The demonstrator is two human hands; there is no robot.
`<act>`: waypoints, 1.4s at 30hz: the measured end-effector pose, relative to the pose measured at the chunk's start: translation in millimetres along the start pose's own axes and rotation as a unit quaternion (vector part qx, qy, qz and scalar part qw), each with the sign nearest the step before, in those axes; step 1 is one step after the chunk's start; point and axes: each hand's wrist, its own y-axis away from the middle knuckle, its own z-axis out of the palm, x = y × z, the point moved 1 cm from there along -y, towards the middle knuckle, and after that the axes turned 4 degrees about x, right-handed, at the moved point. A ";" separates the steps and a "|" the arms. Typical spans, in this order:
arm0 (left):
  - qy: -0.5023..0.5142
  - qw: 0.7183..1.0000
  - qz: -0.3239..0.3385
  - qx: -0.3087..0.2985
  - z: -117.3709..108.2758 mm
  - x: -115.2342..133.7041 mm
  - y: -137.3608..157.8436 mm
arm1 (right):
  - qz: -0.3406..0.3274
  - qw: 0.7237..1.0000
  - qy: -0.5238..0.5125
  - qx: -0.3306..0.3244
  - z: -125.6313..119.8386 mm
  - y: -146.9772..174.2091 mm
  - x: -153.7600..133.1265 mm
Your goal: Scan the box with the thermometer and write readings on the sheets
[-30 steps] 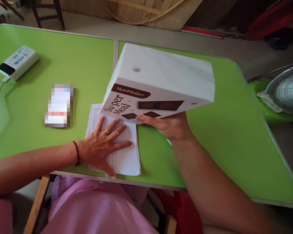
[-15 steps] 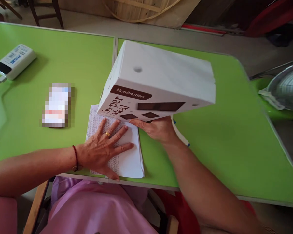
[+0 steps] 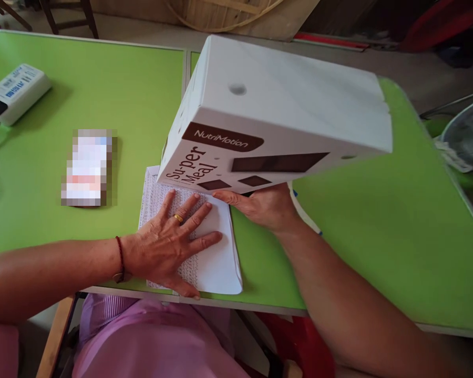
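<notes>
My left hand (image 3: 177, 233) lies flat with fingers spread on a stack of white paper (image 3: 220, 262), whose left part carries dense printed or written lines. My right hand (image 3: 264, 205) grips a white cardboard box (image 3: 295, 94) from its near side, thumb against the lower front face. "NutriMotion" and "Super Meal" are printed on the box, along with dark brown shapes. The box is tilted and covers the far end of the paper; its underside and my right fingertips are hidden. Behind my right wrist, a pale thing with blue corners (image 3: 309, 218) shows in part.
A blurred-out phone-like object (image 3: 89, 168) lies on the green table (image 3: 142, 105) at left. Beyond it sits a white power bank (image 3: 18, 94) with a cable plugged in. At far right stands a metal basin (image 3: 471, 136). The table's near edge runs by my lap.
The box appears larger and higher in view, its far end reaching further right. My left hand stays flat on the paper. The whole view has shifted slightly.
</notes>
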 end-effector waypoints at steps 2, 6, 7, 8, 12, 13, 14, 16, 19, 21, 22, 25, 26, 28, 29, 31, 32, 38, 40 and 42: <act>0.001 1.000 0.002 -0.007 0.3 0.0 0.3 | -0.009 1.000 0.006 0.005 0.4 0.3 1.9; -0.002 1.000 0.001 -0.013 0.3 -0.5 0.5 | -0.002 1.000 0.008 0.003 1.9 1.4 5.9; -0.003 1.000 0.000 -0.013 0.1 -0.7 0.5 | -0.001 1.000 0.010 0.002 2.2 1.8 6.6; -0.004 1.000 0.000 -0.013 0.0 -0.8 0.5 | 0.000 1.000 0.011 0.004 2.6 2.1 7.0; -0.004 1.000 0.002 -0.014 -0.5 -0.6 -0.1 | 0.015 1.000 0.014 0.007 4.8 1.6 6.4; -0.002 1.000 0.002 -0.014 -0.6 -0.3 -0.3 | 0.021 1.000 0.009 0.007 5.6 1.0 5.7; -0.001 1.000 0.000 -0.015 -0.7 0.1 -0.5 | 0.027 1.000 0.001 0.007 6.4 0.3 5.0; 0.001 1.000 -0.005 -0.020 -1.5 1.1 -0.6 | 0.039 0.999 -0.022 0.011 7.7 -1.0 3.9; 0.002 1.000 -0.007 -0.031 -4.2 2.7 0.3 | 0.057 0.997 -0.048 0.024 8.8 -2.0 3.8; 0.004 0.999 -0.004 -0.038 -6.6 3.4 1.4 | 0.062 0.996 -0.058 0.035 9.6 -1.8 4.5; 0.005 0.999 -0.003 -0.042 -7.7 3.5 1.9 | 0.061 0.995 -0.063 0.040 10.3 -1.5 4.8; 0.008 0.999 -0.003 -0.047 -8.9 2.8 3.1 | 0.065 0.993 -0.079 0.062 12.8 -0.9 4.9; 0.009 0.999 -0.003 -0.045 -8.4 2.5 3.4 | 0.071 0.991 -0.085 0.075 13.6 -0.7 4.4; 0.009 0.999 -0.001 -0.032 -5.9 2.2 4.0 | 0.081 0.985 -0.105 0.107 15.1 -0.6 2.3; 0.009 1.000 0.002 -0.022 -4.1 2.2 4.2 | 0.083 0.982 -0.119 0.121 15.6 -0.6 0.7; 0.012 1.000 0.009 -0.001 -0.4 2.0 4.3 | 0.082 0.975 -0.145 0.149 16.3 -0.7 -3.2; 0.012 1.000 0.010 0.012 0.7 1.6 4.0 | 0.080 0.972 -0.152 0.161 16.4 -0.8 -5.3; -0.029 0.994 -0.060 0.092 -11.8 -20.5 -3.0 | 0.070 0.954 -0.183 0.226 15.2 -0.1 -11.2; -0.090 0.979 -0.139 0.115 -20.0 -38.0 -4.6 | 0.073 0.949 -0.205 0.229 15.2 1.7 -9.0; -0.137 0.955 -0.225 0.134 -26.3 -55.9 -4.7 | 0.091 0.949 -0.216 0.212 15.5 4.2 -5.5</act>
